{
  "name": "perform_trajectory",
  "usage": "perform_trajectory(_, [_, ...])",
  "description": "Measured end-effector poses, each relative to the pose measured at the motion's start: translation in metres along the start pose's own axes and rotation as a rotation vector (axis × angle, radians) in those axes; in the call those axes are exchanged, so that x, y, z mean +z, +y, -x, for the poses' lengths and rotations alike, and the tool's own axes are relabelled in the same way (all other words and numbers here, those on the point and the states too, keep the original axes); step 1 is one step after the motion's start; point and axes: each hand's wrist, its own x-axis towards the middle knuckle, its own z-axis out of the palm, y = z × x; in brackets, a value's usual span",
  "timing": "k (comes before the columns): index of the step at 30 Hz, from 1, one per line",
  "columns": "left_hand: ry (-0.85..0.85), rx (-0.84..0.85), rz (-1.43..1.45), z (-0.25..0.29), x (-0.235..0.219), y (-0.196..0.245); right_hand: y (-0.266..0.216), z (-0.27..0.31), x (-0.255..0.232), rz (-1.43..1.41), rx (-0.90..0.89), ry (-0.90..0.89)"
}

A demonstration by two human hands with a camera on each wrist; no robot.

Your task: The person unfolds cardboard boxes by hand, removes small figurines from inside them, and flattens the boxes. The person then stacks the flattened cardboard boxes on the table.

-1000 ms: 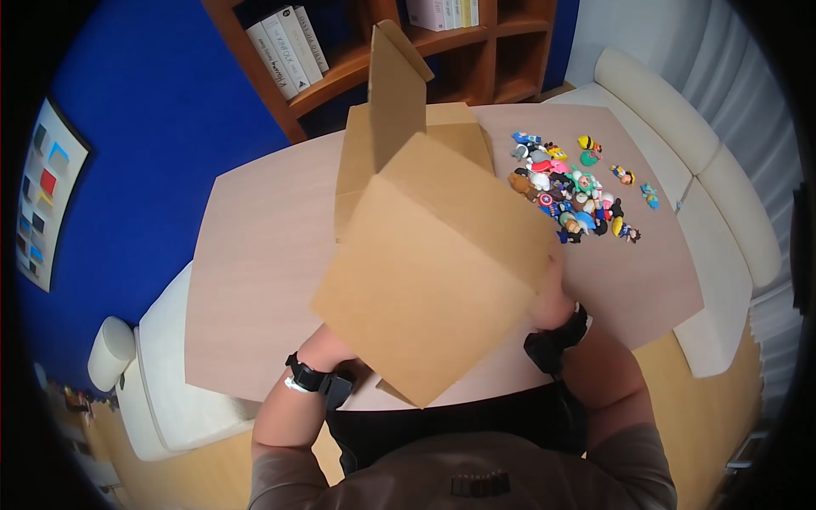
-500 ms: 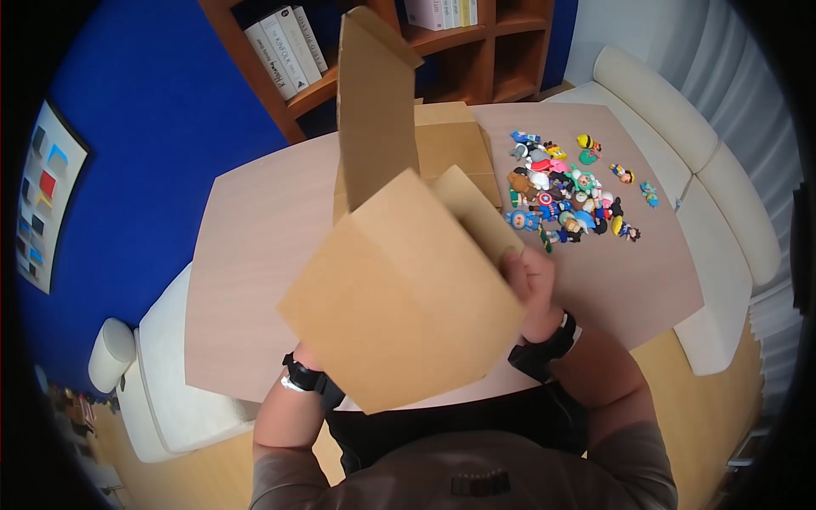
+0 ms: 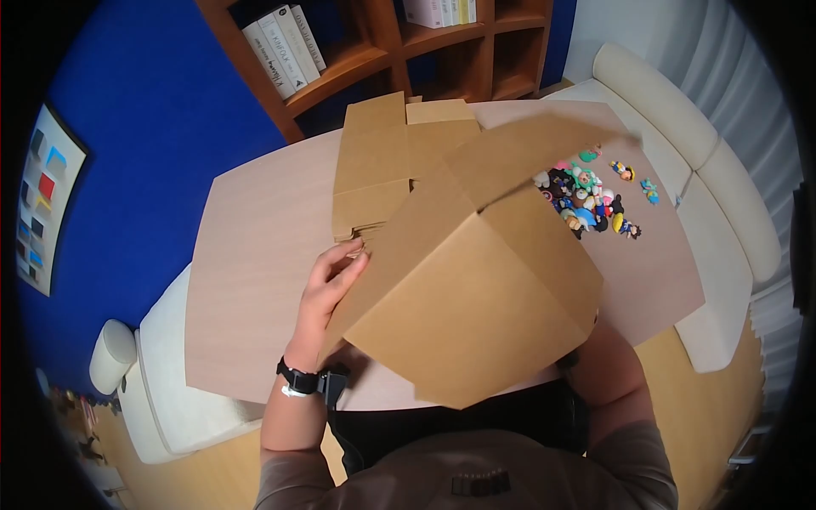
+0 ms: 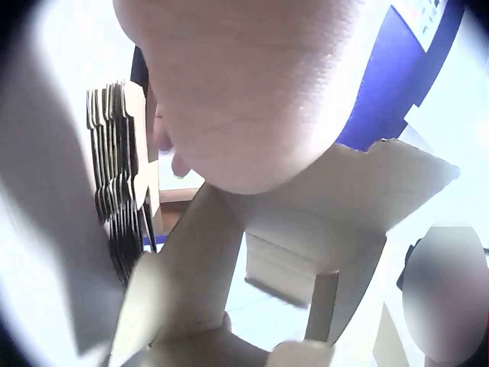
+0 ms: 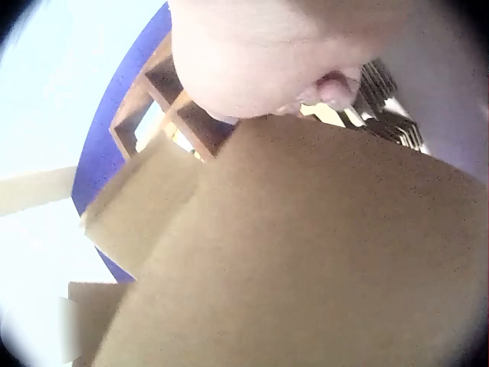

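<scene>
An unfolded cardboard box [image 3: 476, 297] is tilted above the table's near side, flaps spread; through it in the left wrist view shows an opening between its walls [image 4: 306, 191]. My left hand [image 3: 327, 285] is at its left edge, fingers extended and fingertips close to the cardboard. In the left wrist view the same hand [image 4: 252, 92] covers the top. The box hides my right hand in the head view; in the right wrist view that hand [image 5: 283, 61] grips the cardboard [image 5: 306, 245] at its edge, some fingers hidden. Behind lies a stack of flat cardboard [image 3: 370, 153].
Small toy figures [image 3: 586, 200] lie in a pile on the right of the table [image 3: 246, 255], partly behind a raised flap. A wooden bookshelf [image 3: 391, 42] stands beyond the table. White sofas [image 3: 722, 238] flank the table.
The box has turned and opened out, its tall flap swinging from upper left to the right. My left hand has come out from behind it, while my right hand has gone out of sight.
</scene>
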Motion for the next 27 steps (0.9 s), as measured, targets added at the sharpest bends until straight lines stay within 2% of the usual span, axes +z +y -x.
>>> perform_trajectory(1, [0.003,-0.001,-0.001,0.000,-0.001,0.001,0.002,-0.001,-0.006,-0.026,0.004,-0.004])
perform_trajectory(2, [-0.014,-0.184,0.140,0.000,-0.001,0.003,0.001,-0.002,-0.011,-0.042,0.004,-0.008])
perform_trajectory(4, [-0.032,-0.365,0.280,-0.008,-0.001,0.014,0.002,-0.005,-0.020,-0.068,0.001,-0.015])
perform_trajectory(6, [0.060,-0.725,0.516,-0.019,0.001,0.030,0.002,-0.006,-0.027,-0.065,-0.010,-0.019])
perform_trajectory(7, [0.063,-0.723,0.517,-0.018,0.000,0.028,0.004,-0.007,-0.030,-0.055,-0.019,-0.016])
perform_trajectory(9, [0.034,-0.055,0.043,-0.011,-0.003,0.019,0.010,-0.009,-0.033,-0.009,-0.058,-0.005])
perform_trajectory(10, [0.037,-0.056,0.040,-0.003,-0.003,0.008,0.014,-0.011,-0.032,0.019,-0.085,0.002])
perform_trajectory(12, [0.161,-0.417,0.296,0.012,0.001,-0.010,0.021,-0.014,-0.027,0.107,-0.169,0.016])
perform_trajectory(14, [0.171,-0.448,0.139,0.016,0.001,-0.013,0.020,-0.016,-0.015,0.203,-0.267,-0.017])
perform_trajectory(15, [0.260,-0.503,0.333,0.017,0.007,-0.023,0.013,-0.012,-0.003,0.272,-0.327,-0.075])
perform_trajectory(17, [0.347,-0.553,0.528,0.023,0.010,-0.034,0.011,-0.008,0.006,0.339,-0.388,-0.133])
perform_trajectory(18, [0.346,-0.563,0.550,0.023,0.010,-0.030,0.015,-0.007,0.005,0.485,-0.502,-0.102])
perform_trajectory(20, [0.344,-0.583,0.595,0.022,0.010,-0.023,0.017,-0.003,0.001,0.633,-0.616,-0.070])
perform_trajectory(21, [0.342,-0.595,0.618,0.021,0.011,-0.020,0.015,-0.001,-0.003,0.817,-0.744,-0.099])
perform_trajectory(23, [0.354,-0.599,0.644,0.018,0.014,-0.016,0.018,0.002,0.003,0.891,-0.898,-0.130])
perform_trajectory(24, [0.365,-0.594,0.649,0.016,0.016,-0.015,0.019,0.005,0.002,0.891,-0.898,-0.127])
perform_trajectory(26, [0.396,-0.588,0.664,0.013,0.021,-0.013,0.021,0.012,-0.001,0.979,-1.039,-0.253])
perform_trajectory(27, [0.422,-0.591,0.675,0.012,0.021,-0.012,0.020,0.014,0.005,0.989,-1.049,-0.266])
